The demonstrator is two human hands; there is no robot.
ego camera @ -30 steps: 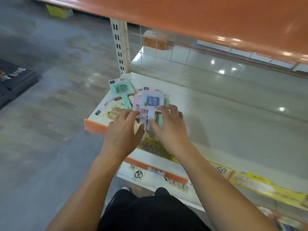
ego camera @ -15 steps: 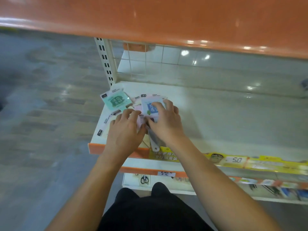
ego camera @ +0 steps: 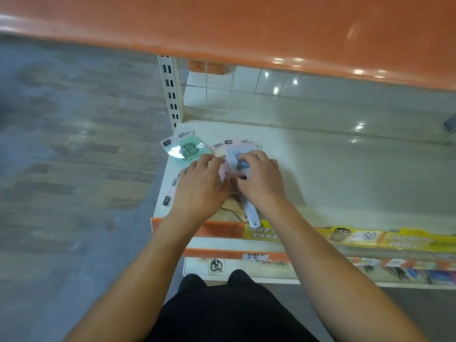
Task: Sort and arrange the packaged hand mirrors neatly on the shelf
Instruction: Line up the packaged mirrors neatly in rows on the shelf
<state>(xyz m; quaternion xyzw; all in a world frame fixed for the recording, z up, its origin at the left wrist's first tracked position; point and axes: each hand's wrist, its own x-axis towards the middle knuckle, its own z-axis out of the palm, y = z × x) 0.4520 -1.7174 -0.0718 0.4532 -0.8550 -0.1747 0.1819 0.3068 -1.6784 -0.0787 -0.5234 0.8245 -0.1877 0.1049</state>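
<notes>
**Sorting packaged mirrors at the left end of the cream shelf**

Sitting low over your view is the orange upper shelf (ego camera: 246, 28), which hides everything above it. A slotted cream upright (ego camera: 170, 92) stands at the back left corner, with a tiled back panel (ego camera: 259, 95) beside it.

Item: cream shelf (ego camera: 345, 174), with an orange front lip and a yellow price strip (ego camera: 370, 239) reading 5.0. Its contents are a loose, overlapping pile of packaged hand mirrors, all at the left end.

Item: green mirror (ego camera: 188, 150), lying flat and tilted at the back left of the pile, just beyond your left fingertips.

Item: pink mirror (ego camera: 243, 144), flat, its top edge showing behind your right hand.

Item: white mirror with a blue label (ego camera: 234, 159), on top of the pile; its handle reaches to the front lip.

Your left hand (ego camera: 199, 188) lies palm down on the pile, fingers curled over a packet's edge, though what it actually grasps is hidden. Your right hand (ego camera: 261, 181) grips the white mirror, fingers curled over its label, and touches the left hand.

Item: lower shelf (ego camera: 246, 267), holding packaged scissors (ego camera: 216, 264) and further blurred goods to the right.
</notes>
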